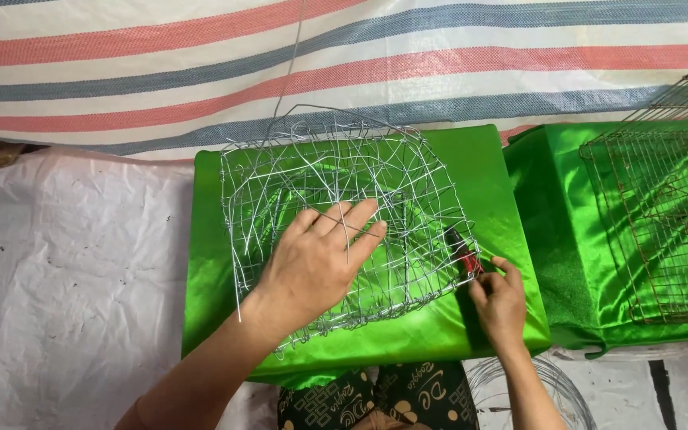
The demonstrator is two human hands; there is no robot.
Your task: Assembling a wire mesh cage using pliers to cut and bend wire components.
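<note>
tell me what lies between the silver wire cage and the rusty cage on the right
In the head view, between the silver wire cage and the rusty cage lies shiny green cloth, with a narrow gap where the striped tarp shows.

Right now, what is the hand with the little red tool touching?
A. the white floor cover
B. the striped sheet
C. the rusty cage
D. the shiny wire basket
D: the right hand holds the red tool against the edge of the wire basket.
</note>
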